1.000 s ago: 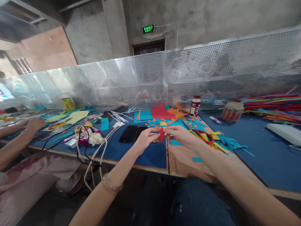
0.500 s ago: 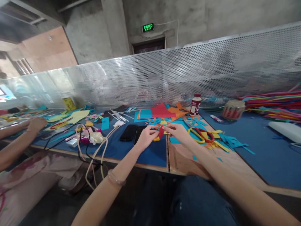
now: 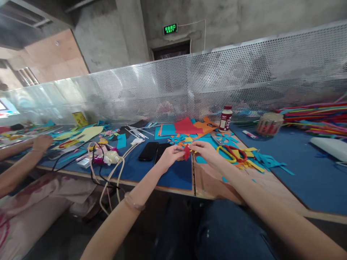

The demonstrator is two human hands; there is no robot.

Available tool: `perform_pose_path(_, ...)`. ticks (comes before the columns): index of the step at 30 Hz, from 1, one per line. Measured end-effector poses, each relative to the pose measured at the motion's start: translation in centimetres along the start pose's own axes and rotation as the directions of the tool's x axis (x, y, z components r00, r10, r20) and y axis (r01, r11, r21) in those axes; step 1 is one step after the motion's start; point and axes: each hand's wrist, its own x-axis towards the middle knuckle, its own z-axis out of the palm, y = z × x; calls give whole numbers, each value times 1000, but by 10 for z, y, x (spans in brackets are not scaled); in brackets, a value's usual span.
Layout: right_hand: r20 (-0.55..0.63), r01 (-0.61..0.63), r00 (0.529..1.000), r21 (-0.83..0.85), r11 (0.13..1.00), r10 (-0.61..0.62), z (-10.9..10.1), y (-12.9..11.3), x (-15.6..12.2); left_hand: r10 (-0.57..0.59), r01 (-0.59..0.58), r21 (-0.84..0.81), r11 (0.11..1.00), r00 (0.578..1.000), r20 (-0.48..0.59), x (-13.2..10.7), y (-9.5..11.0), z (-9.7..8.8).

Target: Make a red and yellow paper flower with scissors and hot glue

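Above the front of the table, a small red paper piece (image 3: 187,152) stands between my two hands. My left hand (image 3: 170,157) pinches it from the left with thumb and fingers. At its right edge, the fingers of my right hand (image 3: 205,151) are closed on it; the exact contact is too small to make out. Beneath and behind my left hand lie two dark phones (image 3: 148,151). Scissors with a yellow handle and a red handle (image 3: 238,154) rest on the table just right of my right hand, among blue and yellow paper strips (image 3: 271,161).
Stacked coloured paper (image 3: 187,126) lies behind my hands, beside a dark red bottle (image 3: 225,118). A jar (image 3: 269,124), a marker (image 3: 249,134) and pipe cleaners (image 3: 311,115) are at right. Cables (image 3: 122,168) hang over the front edge. Another person's hand (image 3: 42,142) works at far left.
The red paper piece has turned in my fingers and shows a wider, pointed side. The fingertips of my right hand have shifted slightly to the right.
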Motion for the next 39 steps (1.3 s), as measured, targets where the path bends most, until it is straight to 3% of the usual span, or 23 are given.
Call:
perform_pose_path(11, -64, 65, 996, -57, 996, -68, 4, -2, -2, 7, -8, -6, 1000, 996, -84, -1, 6, 2)
perform_pose_path(30, -48, 129, 989, -211, 969, -142, 3, -3, -5, 35, -35, 20, 999, 999, -11, -4, 5, 4)
perform_pose_path(39, -179, 233, 935, -336, 913, -304, 15, -5, -16, 50, -49, 22, 999, 996, -73, -3, 5, 4)
